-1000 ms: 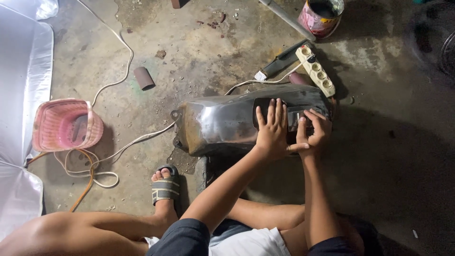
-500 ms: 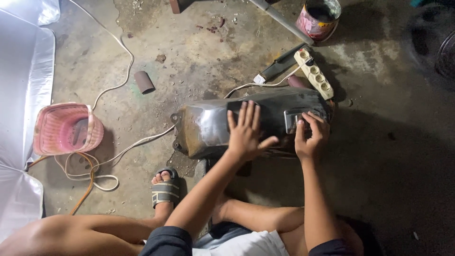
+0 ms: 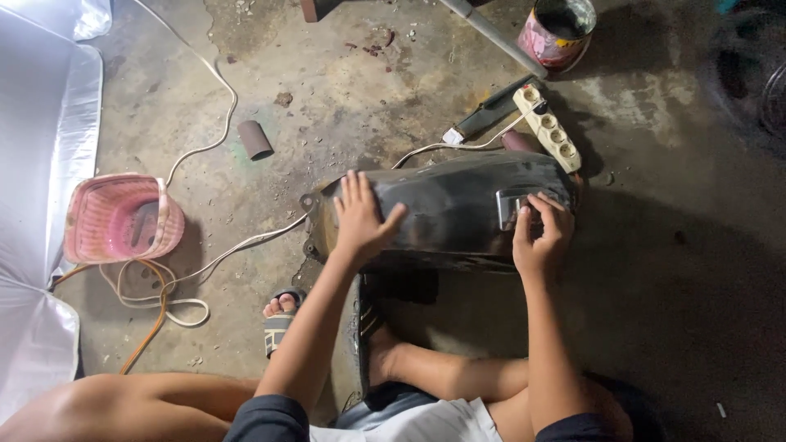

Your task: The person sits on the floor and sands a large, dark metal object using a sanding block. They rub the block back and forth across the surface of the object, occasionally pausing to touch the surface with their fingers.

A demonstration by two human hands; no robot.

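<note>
The person sits on a concrete floor (image 3: 393, 90) with a dark, curved metal tank (image 3: 446, 213) lying on its side in front of them, near the middle of the floor. The left hand (image 3: 360, 217) lies flat on the tank's left end, fingers spread wide and palm down, gripping nothing. The right hand (image 3: 540, 233) rests on the tank's right end with its fingers curled loosely, the fingertips (image 3: 544, 205) touching a small grey rectangular piece (image 3: 512, 205) set on the tank; whether it pinches that piece cannot be told.

Just behind the tank's right end lies a white power strip (image 3: 547, 127), with a white cable (image 3: 458, 147) running from it across the tank's upper edge. A paint can (image 3: 561, 33) stands towards the floor's far edge, beside a grey pipe (image 3: 491, 37). A small brown roll (image 3: 255, 139) lies well apart to the left. A pink basket (image 3: 119, 217) sits near the floor's left edge, touching a white sheet (image 3: 41, 123), with coiled cords (image 3: 155, 299) just beside it. The person's sandalled foot (image 3: 278, 315) rests near the tank's lower left corner.
</note>
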